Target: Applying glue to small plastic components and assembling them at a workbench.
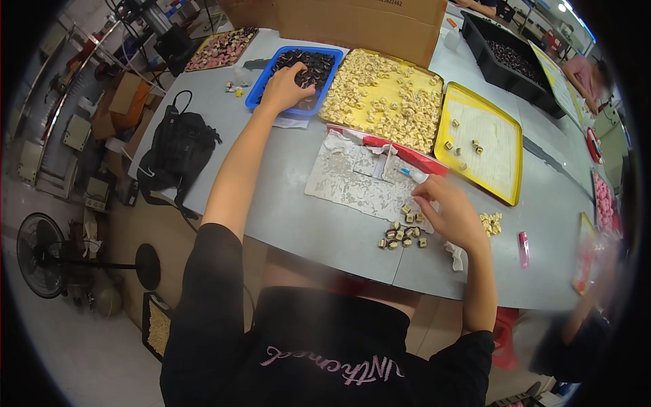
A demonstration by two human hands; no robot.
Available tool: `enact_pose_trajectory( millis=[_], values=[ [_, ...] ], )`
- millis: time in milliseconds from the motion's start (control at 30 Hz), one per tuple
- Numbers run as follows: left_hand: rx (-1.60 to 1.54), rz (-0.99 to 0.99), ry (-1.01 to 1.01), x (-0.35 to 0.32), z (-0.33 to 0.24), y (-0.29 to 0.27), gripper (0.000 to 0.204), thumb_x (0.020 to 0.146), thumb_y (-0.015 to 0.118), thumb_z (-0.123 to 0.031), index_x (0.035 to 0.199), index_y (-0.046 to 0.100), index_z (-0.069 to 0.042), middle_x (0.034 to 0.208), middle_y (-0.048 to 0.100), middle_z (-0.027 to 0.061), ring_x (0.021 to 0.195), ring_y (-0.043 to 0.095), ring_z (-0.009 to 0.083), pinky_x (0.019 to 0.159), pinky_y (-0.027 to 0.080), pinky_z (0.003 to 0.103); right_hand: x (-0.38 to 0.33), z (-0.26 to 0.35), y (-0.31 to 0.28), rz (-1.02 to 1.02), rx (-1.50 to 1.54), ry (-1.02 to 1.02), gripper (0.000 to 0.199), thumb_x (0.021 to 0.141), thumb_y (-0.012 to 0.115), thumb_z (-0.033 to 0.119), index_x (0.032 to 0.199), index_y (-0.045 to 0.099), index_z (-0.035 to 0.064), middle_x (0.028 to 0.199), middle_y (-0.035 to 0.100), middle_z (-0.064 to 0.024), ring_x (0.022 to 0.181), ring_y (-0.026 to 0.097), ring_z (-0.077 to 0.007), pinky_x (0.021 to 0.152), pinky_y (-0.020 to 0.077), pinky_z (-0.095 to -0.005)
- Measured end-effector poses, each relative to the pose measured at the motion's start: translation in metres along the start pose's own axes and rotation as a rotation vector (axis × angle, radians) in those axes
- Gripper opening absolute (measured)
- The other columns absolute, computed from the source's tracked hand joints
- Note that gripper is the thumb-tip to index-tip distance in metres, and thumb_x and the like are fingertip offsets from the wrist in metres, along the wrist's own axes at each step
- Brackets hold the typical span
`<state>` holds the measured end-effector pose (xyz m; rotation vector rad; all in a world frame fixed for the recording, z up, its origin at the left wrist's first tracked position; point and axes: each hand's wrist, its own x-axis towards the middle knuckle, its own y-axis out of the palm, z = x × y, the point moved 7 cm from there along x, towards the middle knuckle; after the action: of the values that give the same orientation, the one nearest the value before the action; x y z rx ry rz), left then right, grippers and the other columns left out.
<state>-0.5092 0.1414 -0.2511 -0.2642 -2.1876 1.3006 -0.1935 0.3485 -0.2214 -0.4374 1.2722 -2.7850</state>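
Observation:
My left hand (288, 88) reaches over the blue tray (255, 95) of small black pieces (317, 68). Its fingers are curved, with a gap between thumb and fingertips, and I see nothing held in it. My right hand (447, 210) is closed around a white tube with a blue tip (415, 175), which points left over a paper-covered sheet (339, 183) with torn, spotted white paper and a red edge. Just below that hand lies a small group of cream-and-black cube pieces (403, 234). Several cream pieces (491, 224) sit to its right.
Beyond the sheet stands a yellow tray (380, 102) full of cream cubes. Another yellow tray (481, 146) holds a few pieces. A cardboard box (359, 30) rises behind. A black bag (180, 149) lies left, a pink lighter-shaped object (524, 249) right. People work at the right.

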Motion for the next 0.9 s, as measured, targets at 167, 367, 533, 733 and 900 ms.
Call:
enact_pose_trajectory(
  millis=[167,367,533,733,900],
  values=[
    [-0.022,-0.028,0.032,0.002,0.001,0.0,0.045,0.066,0.07,-0.034,0.104,0.06,-0.011,0.099,0.062,0.0179,0.093,0.059,0.0352,0.083,0.047,0.041,0.0,0.003,-0.001,0.012,0.016,-0.009,0.007,0.083,0.058,0.006,0.085,0.055,-0.0005,0.082,0.055,-0.0149,0.077,0.056,-0.0334,0.067,0.045,-0.0387],
    [-0.054,0.027,0.019,0.006,-0.001,-0.002,0.042,0.066,0.07,-0.032,0.1,0.062,-0.009,0.097,0.065,0.017,0.092,0.06,0.035,0.082,0.047,0.04,-0.001,0.002,-0.003,-0.002,0.017,-0.017,0.008,0.083,0.059,0.006,0.085,0.055,-0.0007,0.082,0.055,-0.0151,0.076,0.056,-0.0338,0.066,0.0447,-0.0392],
    [-0.051,0.053,-0.005,0.007,-0.001,-0.003,0.041,0.065,0.071,-0.032,0.098,0.063,-0.009,0.094,0.066,0.0165,0.089,0.061,0.035,0.081,0.048,0.039,-0.002,0.005,-0.006,-0.02,0.001,-0.055,0.008,0.082,0.059,0.006,0.086,0.055,-0.0003,0.082,0.056,-0.015,0.077,0.056,-0.0341,0.067,0.0448,-0.0399],
    [-0.048,0.029,-0.002,0.008,-0.002,-0.008,0.043,0.065,0.072,-0.032,0.1,0.063,-0.009,0.092,0.066,0.0171,0.087,0.062,0.0346,0.079,0.048,0.038,-0.003,0.006,-0.01,-0.045,-0.017,-0.07,0.008,0.082,0.059,0.006,0.086,0.055,0.0,0.082,0.055,-0.0149,0.078,0.056,-0.0344,0.067,0.0447,-0.0405],
    [-0.066,-0.018,0.027,0.017,-0.001,-0.017,0.034,0.069,0.071,-0.029,0.096,0.062,-0.01,0.08,0.066,0.012,0.071,0.062,0.0252,0.068,0.047,0.032,-0.002,0.007,-0.012,-0.054,-0.025,-0.08,0.007,0.082,0.058,0.006,0.086,0.055,0.0006,0.081,0.055,-0.0148,0.078,0.056,-0.0345,0.067,0.0446,-0.041]
  ],
)
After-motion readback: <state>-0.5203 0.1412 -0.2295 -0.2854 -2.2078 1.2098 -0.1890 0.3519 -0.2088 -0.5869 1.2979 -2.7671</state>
